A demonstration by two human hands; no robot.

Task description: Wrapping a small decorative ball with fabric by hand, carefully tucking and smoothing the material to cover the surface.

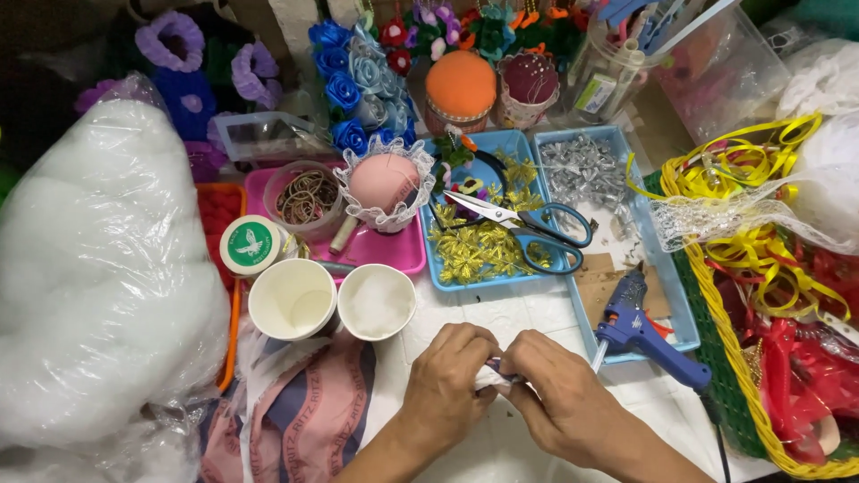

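White stuffing (494,377) sits pinched between your left hand (447,380) and right hand (557,394), both closed on it near the table's front edge. You seem mid-shaping; next likely needs firm, even pressing.

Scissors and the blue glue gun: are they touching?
Apart. The head view shows the scissors lying in the blue tray, with bare tray and cardboard between them and the glue gun.

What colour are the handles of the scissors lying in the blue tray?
Blue handles, with silver blades; the scissors show clearly in the head view.
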